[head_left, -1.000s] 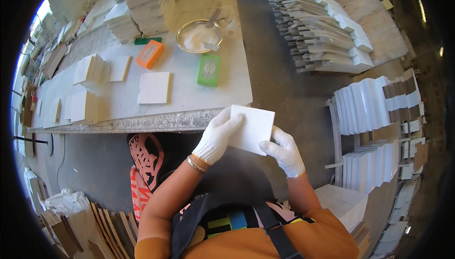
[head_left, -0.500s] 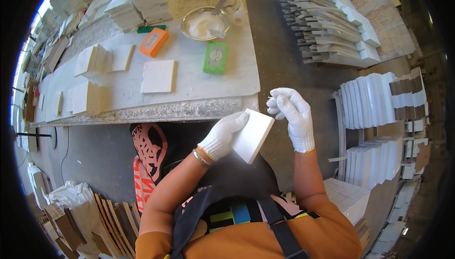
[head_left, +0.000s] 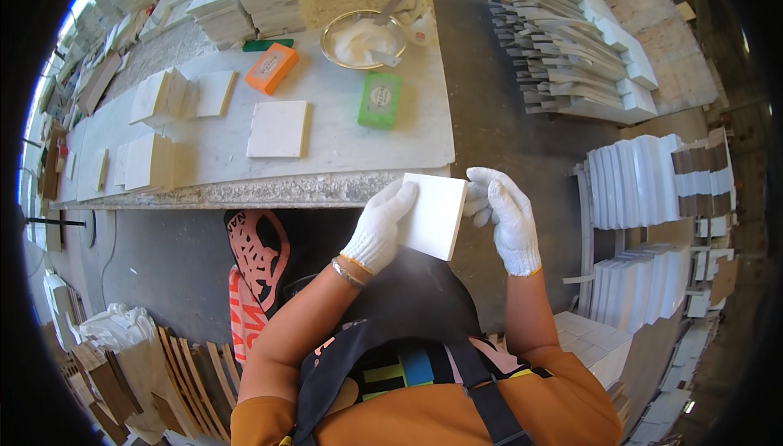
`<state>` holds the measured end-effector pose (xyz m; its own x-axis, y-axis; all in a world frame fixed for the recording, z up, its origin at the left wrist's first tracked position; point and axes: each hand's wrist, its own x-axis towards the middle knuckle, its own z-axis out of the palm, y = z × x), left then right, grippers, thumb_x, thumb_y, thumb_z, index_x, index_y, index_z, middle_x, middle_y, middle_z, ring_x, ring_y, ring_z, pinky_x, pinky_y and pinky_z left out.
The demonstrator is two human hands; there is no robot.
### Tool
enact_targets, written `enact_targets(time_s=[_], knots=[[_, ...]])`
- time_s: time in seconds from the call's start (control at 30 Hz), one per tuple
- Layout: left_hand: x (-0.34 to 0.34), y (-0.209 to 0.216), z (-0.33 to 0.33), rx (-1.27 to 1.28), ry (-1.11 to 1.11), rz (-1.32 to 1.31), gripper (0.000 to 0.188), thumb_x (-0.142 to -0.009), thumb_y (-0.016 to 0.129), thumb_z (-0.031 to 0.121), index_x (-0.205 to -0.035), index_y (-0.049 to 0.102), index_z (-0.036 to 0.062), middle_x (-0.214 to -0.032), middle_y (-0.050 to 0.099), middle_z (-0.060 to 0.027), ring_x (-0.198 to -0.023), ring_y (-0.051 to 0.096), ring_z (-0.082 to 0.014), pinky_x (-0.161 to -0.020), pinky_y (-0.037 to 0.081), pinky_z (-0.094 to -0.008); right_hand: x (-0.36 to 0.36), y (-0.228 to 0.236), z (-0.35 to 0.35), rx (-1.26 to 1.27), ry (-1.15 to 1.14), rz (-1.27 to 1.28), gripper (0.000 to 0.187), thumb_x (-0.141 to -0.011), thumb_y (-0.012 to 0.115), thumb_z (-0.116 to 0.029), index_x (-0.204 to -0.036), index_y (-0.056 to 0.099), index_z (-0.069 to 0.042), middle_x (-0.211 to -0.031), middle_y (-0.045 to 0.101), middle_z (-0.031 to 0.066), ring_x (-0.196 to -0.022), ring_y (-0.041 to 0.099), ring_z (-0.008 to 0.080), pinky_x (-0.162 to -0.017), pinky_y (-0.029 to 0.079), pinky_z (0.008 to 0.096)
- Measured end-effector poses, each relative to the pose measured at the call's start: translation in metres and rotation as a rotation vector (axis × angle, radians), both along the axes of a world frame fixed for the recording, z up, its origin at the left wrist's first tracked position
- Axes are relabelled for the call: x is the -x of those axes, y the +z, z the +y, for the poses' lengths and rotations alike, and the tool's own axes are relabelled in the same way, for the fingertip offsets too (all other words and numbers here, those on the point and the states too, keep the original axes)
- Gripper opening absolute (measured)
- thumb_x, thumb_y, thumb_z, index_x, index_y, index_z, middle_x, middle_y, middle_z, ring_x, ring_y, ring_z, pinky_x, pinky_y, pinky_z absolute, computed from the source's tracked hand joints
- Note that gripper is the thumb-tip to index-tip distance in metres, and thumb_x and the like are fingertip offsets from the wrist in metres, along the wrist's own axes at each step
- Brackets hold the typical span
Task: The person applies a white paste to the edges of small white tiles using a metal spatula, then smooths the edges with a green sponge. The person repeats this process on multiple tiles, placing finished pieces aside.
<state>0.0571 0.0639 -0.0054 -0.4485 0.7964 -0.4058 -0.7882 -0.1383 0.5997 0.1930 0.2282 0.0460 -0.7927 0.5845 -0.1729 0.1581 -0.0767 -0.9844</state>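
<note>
I hold a square white stone tile (head_left: 435, 216) in front of my chest, just below the edge of the marble worktable (head_left: 342, 148). My left hand (head_left: 379, 226), in a white glove, grips the tile's left edge. My right hand (head_left: 506, 216), also gloved, touches the tile's right edge with its fingers curled against it. Another white tile (head_left: 279, 129) lies flat on the table.
An orange block (head_left: 272, 68), a green block (head_left: 379, 100) and a metal bowl of white powder (head_left: 363, 38) sit on the table. Small tile stacks (head_left: 159, 95) stand at its left. Rows of white tiles (head_left: 632, 185) and slab piles (head_left: 571, 46) fill the floor at right.
The tile was tilted on edge in my left hand while my right hand lifted away; now it faces up again and my right hand is back on its right edge.
</note>
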Motion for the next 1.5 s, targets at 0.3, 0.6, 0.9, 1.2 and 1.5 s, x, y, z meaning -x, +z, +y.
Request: enact_targets(time_s=[0.3, 0.6, 0.9, 1.2, 1.5], knots=[[0.001, 0.009, -0.001, 0.106, 0.119, 0.177, 0.044, -0.107, 0.058, 0.028, -0.136, 0.058, -0.0045, -0.123, 0.066, -0.0069, -0.111, 0.061, -0.0134, -0.097, 0.049, -0.0298, 0.0, -0.007, -0.006, 0.014, -0.007, -0.002, 0.044, -0.108, 0.054, -0.031, -0.137, 0.063, 0.001, -0.126, 0.07, 0.0092, -0.088, 0.066, 0.0092, -0.067, 0.049, 0.0251], [0.001, 0.005, -0.001, 0.131, 0.206, 0.223, 0.044, -0.107, 0.058, 0.027, -0.138, 0.057, -0.0038, -0.123, 0.065, -0.0056, -0.11, 0.059, -0.0116, -0.096, 0.048, -0.0282, -0.004, -0.01, -0.025, -0.23, 0.076, -0.003, 0.047, -0.103, 0.06, -0.016, -0.146, 0.056, 0.001, -0.143, 0.063, 0.0139, -0.13, 0.057, 0.019, -0.112, 0.04, 0.0309], [0.005, -0.001, -0.002, 0.136, 0.314, 0.241, 0.04, -0.106, 0.059, 0.026, -0.135, 0.06, -0.0015, -0.118, 0.064, -0.0025, -0.104, 0.056, -0.0086, -0.092, 0.048, -0.0259, -0.021, -0.004, -0.03, -0.527, 0.238, -0.049, 0.032, -0.096, 0.068, -0.012, -0.126, 0.071, -0.001, -0.119, 0.071, 0.0183, -0.109, 0.069, 0.0296, -0.098, 0.052, 0.0352], [0.013, -0.004, -0.005, 0.15, 0.392, 0.201, 0.033, -0.106, 0.06, 0.022, -0.132, 0.062, 0.0014, -0.111, 0.064, 0.0004, -0.097, 0.056, -0.0072, -0.084, 0.049, -0.0251, 0.021, 0.001, 0.014, -0.565, 0.052, -0.04, 0.026, -0.097, 0.068, -0.013, -0.12, 0.072, 0.001, -0.119, 0.07, 0.0141, -0.108, 0.069, 0.0232, -0.097, 0.051, 0.0334], [0.03, -0.001, -0.037, 0.161, 0.523, 0.142, 0.032, -0.105, 0.061, 0.019, -0.132, 0.062, 0.0018, -0.113, 0.065, -0.0011, -0.096, 0.059, -0.0088, -0.083, 0.05, -0.0249, 0.158, -0.034, 0.013, -1.124, 0.197, -0.056, 0.054, -0.093, 0.07, -0.044, -0.135, 0.064, -0.01, -0.132, 0.062, 0.0228, -0.118, 0.062, 0.0389, -0.1, 0.052, 0.0473]])
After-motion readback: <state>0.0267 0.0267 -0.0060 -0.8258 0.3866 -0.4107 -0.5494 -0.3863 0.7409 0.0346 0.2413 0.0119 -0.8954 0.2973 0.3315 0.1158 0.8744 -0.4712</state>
